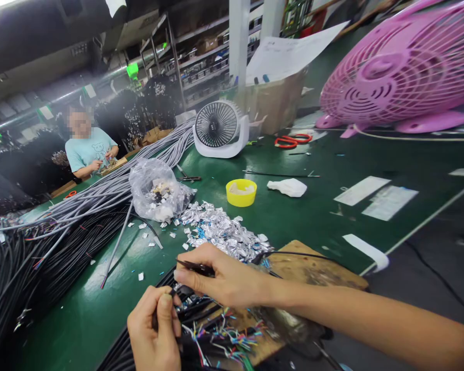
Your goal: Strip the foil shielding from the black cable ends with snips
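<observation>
My left hand (154,330) is closed on a black cable (173,292), with thumb and fingers pinched near its end. Just above and to the right, my right hand (222,275) grips a pair of dark tweezers (195,267), whose tip points left over the left hand. Below my right hand lie black cables with stripped, multicoloured wire ends (235,337), partly on a worn wooden board (299,265). Beyond the hands is a heap of silver foil scraps (220,232) mixed with blue bits.
Bundles of grey cables (112,190) and black cables (62,257) fill the left. Behind the foil stand a plastic bag (154,190), a yellow dish (242,193) and a white fan (220,129). Red-handled scissors (294,140) and a pink fan (394,77) are farther right. A person (88,147) sits across.
</observation>
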The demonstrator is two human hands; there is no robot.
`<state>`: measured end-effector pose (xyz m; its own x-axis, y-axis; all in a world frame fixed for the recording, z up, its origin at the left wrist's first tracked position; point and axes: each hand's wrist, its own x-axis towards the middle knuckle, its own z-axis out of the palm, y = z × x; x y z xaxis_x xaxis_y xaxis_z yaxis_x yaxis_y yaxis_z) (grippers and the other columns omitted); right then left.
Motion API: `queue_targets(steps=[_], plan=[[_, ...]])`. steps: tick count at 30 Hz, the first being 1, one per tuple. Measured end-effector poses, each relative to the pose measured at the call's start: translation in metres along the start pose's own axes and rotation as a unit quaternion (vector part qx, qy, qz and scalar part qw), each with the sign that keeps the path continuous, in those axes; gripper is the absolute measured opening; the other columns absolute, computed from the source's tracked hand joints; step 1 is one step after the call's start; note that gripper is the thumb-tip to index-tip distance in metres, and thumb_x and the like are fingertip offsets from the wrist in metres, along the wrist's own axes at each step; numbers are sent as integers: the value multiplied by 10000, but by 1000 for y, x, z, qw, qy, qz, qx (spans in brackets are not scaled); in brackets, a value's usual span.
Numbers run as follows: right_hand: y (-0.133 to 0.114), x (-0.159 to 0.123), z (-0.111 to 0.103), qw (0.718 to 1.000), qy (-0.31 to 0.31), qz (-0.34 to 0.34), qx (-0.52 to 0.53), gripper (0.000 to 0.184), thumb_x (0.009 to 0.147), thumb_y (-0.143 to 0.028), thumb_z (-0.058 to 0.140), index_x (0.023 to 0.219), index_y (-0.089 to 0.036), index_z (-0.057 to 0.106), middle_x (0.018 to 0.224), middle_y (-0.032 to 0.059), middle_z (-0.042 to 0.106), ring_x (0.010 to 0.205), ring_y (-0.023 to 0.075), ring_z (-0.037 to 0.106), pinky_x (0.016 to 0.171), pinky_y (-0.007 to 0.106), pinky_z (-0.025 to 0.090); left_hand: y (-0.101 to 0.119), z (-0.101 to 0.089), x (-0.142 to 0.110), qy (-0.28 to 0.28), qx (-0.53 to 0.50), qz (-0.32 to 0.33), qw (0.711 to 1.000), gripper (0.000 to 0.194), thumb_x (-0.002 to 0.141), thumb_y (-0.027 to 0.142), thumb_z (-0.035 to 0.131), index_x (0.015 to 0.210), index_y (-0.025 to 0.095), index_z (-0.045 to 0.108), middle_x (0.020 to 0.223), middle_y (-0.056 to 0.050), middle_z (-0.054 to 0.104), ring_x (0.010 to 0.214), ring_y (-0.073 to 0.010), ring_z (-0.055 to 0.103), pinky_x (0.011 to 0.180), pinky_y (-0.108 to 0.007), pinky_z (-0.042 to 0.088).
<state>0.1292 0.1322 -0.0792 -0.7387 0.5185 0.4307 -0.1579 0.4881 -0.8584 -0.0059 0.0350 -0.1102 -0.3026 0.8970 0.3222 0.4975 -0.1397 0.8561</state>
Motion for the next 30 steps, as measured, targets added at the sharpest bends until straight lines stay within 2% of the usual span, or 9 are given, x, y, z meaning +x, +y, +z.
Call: queue_targets(steps=[3,7,11,14,21,26,28,30], plan=[[0,0,1,1000,1,-10,12,334,878,-278,421,576,-139,387,534,-43,365,521,49,307,473,179,248,1,1,1,-4,-6,-14,1000,403,904,439,390,716,177,631,572,1,502,385,-95,463,370,-220,373],[4,0,2,999,21,-35,-29,329,864,-205,431,556,-143,330,509,-63,273,492,40,239,474,183,219,5,0,3,-12,1,4,1000,365,874,409,457,670,176,650,527,0,507,458,-122,512,446,-230,407],[4,-1,3,996,29,-70,-47,322,834,-135,454,544,-143,316,496,-71,222,476,39,202,471,180,213,7,-5,4,-19,2,25,999,274,832,344,523,690,198,706,577,-20,615,556,-160,582,537,-257,450],[2,-2,2,995,28,-87,-36,306,819,-108,459,545,-142,327,499,-70,231,477,38,212,463,169,218,7,-9,5,-9,1,39,999,175,777,277,587,677,207,713,578,-12,631,543,-156,587,515,-251,449],[0,-3,2,995,39,-88,-34,293,814,-126,458,546,-145,342,498,-64,273,473,38,241,440,163,209,10,-1,1,81,29,90,992,138,752,218,599,629,198,659,551,9,578,515,-132,547,501,-243,432],[2,-2,3,994,61,-81,-51,305,817,-160,466,531,-138,362,482,-64,283,465,36,243,437,159,215,11,9,-2,157,53,127,978,126,760,172,597,639,182,630,521,33,495,441,-92,448,440,-219,363],[3,-3,4,994,70,-64,-52,270,825,-181,471,562,-133,432,492,-57,354,467,38,293,440,152,247,11,11,-1,174,51,141,973,147,770,167,591,625,180,612,524,35,493,450,-90,458,445,-214,374],[2,-4,4,993,95,-44,-59,182,833,-246,504,706,-125,555,579,-28,499,518,55,408,476,155,323,11,12,0,190,48,154,968,160,775,156,591,617,180,594,532,35,500,476,-91,486,464,-209,400]])
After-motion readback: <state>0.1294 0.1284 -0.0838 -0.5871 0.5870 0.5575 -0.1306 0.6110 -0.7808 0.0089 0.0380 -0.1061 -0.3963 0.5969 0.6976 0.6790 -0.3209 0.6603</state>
